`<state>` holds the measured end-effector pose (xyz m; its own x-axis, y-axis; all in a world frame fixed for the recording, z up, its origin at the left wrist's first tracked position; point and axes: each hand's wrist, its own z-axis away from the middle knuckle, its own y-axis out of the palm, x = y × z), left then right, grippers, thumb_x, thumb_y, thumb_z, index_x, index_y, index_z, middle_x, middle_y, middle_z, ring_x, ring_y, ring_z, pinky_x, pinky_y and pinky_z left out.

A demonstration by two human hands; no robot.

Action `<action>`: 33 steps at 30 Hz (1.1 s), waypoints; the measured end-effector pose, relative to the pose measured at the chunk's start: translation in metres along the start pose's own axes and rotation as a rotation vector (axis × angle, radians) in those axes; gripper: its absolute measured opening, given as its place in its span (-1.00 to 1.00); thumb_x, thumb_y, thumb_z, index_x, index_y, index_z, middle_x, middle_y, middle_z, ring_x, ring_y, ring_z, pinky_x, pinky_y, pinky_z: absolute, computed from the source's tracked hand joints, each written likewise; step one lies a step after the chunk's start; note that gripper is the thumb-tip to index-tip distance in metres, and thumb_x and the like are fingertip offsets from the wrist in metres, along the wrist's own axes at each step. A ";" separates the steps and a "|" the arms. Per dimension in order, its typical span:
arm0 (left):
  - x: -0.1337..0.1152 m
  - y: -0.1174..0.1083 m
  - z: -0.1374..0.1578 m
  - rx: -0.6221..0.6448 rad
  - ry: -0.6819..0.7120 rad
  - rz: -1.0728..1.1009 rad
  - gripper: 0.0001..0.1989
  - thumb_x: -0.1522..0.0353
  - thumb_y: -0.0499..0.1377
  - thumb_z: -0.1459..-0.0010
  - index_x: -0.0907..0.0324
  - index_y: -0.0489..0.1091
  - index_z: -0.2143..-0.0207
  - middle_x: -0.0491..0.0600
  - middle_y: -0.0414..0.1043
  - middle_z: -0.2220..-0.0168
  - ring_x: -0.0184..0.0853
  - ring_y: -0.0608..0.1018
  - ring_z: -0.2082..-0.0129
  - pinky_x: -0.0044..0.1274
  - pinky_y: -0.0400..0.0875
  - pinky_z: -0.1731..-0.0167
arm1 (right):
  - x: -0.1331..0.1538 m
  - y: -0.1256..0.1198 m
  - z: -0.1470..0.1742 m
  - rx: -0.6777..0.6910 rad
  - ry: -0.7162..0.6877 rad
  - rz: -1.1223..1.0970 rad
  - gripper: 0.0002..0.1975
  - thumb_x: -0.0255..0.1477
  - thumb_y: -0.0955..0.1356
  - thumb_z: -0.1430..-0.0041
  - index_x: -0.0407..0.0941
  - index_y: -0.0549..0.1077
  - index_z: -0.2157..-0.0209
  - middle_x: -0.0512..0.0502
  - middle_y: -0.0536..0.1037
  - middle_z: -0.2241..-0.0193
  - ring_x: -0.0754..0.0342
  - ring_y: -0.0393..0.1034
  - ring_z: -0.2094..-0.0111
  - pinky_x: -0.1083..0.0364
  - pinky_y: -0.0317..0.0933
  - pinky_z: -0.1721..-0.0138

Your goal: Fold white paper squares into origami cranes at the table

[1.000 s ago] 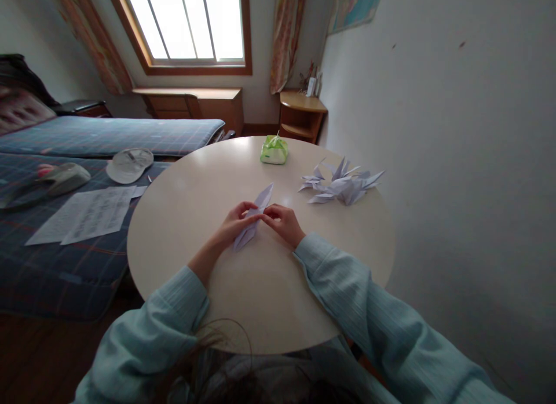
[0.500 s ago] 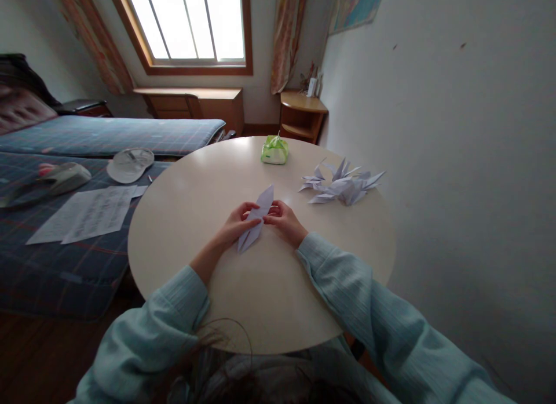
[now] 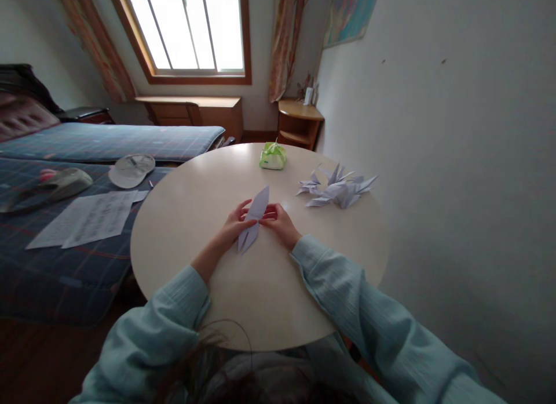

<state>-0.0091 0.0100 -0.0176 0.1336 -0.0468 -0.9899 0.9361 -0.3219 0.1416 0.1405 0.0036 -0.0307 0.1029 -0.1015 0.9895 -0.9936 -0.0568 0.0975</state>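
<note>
A folded piece of white paper (image 3: 259, 202) is held between my two hands over the middle of the round table. It has a pointed top, and its lower end splits into two narrow legs. My left hand (image 3: 234, 225) grips its left edge, thumb across the front and fingers behind. From the other side my right hand (image 3: 279, 223) pinches the paper's right edge near its middle, thumb and fingers closed on it. To the right of my hands lies a cluster of folded white paper cranes (image 3: 337, 188).
The round cream table (image 3: 182, 218) carries a green-and-white tissue pack (image 3: 273, 156) at its far side. To the left, a bed with a plaid mattress (image 3: 65, 276) holds printed sheets (image 3: 87, 218) and a white cap (image 3: 131, 170). A white wall (image 3: 456, 189) stands close on the right.
The view has tilted up slightly and shifted. Both hands keep their hold on the folded paper; my right hand's thumb and fingers have moved slightly against its edge.
</note>
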 end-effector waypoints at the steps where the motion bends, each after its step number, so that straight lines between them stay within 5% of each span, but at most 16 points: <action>1: 0.000 0.000 0.000 -0.004 -0.002 0.012 -0.25 0.39 0.28 0.29 0.16 0.11 -0.03 0.01 0.34 0.19 -0.31 0.44 0.28 -0.54 0.30 0.36 | 0.000 0.001 0.000 -0.006 0.006 -0.009 -0.56 -0.42 0.44 0.33 -0.13 0.23 0.34 -0.03 0.41 0.38 0.15 0.33 0.38 0.08 0.24 0.30; 8: 0.008 -0.002 -0.005 -0.056 0.019 0.030 -0.31 0.40 0.29 0.31 0.18 0.17 0.03 -0.03 0.38 0.29 -0.35 0.45 0.35 -0.56 0.31 0.39 | -0.004 0.001 -0.003 0.084 0.047 -0.044 -0.68 -0.41 0.40 0.25 -0.14 0.29 0.37 0.01 0.46 0.47 0.17 0.36 0.45 0.13 0.25 0.38; 14: 0.009 0.002 -0.013 -0.079 -0.018 0.039 -0.46 0.35 0.25 0.22 0.20 0.25 0.10 -0.08 0.42 0.42 -0.44 0.43 0.50 -0.62 0.29 0.51 | -0.007 0.000 -0.017 0.023 0.056 -0.045 -0.76 -0.41 0.36 0.23 -0.14 0.32 0.41 0.05 0.47 0.54 0.18 0.35 0.54 0.14 0.25 0.44; 21: -0.003 -0.006 -0.031 0.173 -0.300 0.077 -0.71 0.38 0.25 0.22 0.27 0.40 0.35 0.01 0.45 0.46 -0.37 0.46 0.48 -0.57 0.33 0.48 | -0.010 -0.004 -0.031 -0.020 0.001 0.088 -0.84 -0.45 0.28 0.18 -0.14 0.34 0.43 0.08 0.44 0.57 0.21 0.32 0.53 0.20 0.21 0.48; 24: -0.004 -0.006 -0.027 0.185 -0.230 0.102 -0.63 0.38 0.26 0.21 0.27 0.37 0.26 0.02 0.46 0.43 -0.38 0.47 0.47 -0.57 0.33 0.46 | -0.007 -0.005 -0.029 -0.025 0.002 0.036 -0.79 -0.43 0.30 0.18 -0.14 0.30 0.39 0.10 0.42 0.57 0.21 0.32 0.54 0.20 0.22 0.49; 27: -0.002 -0.003 -0.018 0.017 -0.052 0.120 -0.46 0.34 0.25 0.18 0.17 0.21 0.08 -0.04 0.45 0.39 -0.44 0.45 0.51 -0.63 0.29 0.54 | -0.005 -0.004 -0.025 -0.097 -0.012 -0.043 -0.70 -0.43 0.34 0.22 -0.13 0.22 0.35 0.12 0.40 0.57 0.22 0.31 0.55 0.20 0.21 0.51; 33: -0.001 0.000 -0.009 -0.001 -0.037 0.093 -0.44 0.32 0.27 0.23 0.15 0.16 0.13 -0.08 0.42 0.41 -0.41 0.47 0.50 -0.62 0.31 0.54 | -0.007 -0.006 -0.024 -0.077 0.015 -0.077 -0.73 -0.40 0.34 0.22 -0.13 0.23 0.40 0.06 0.43 0.56 0.20 0.33 0.54 0.18 0.22 0.49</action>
<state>-0.0065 0.0190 -0.0169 0.2083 -0.1111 -0.9717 0.9206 -0.3133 0.2331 0.1445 0.0284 -0.0353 0.1789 -0.0848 0.9802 -0.9835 0.0129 0.1806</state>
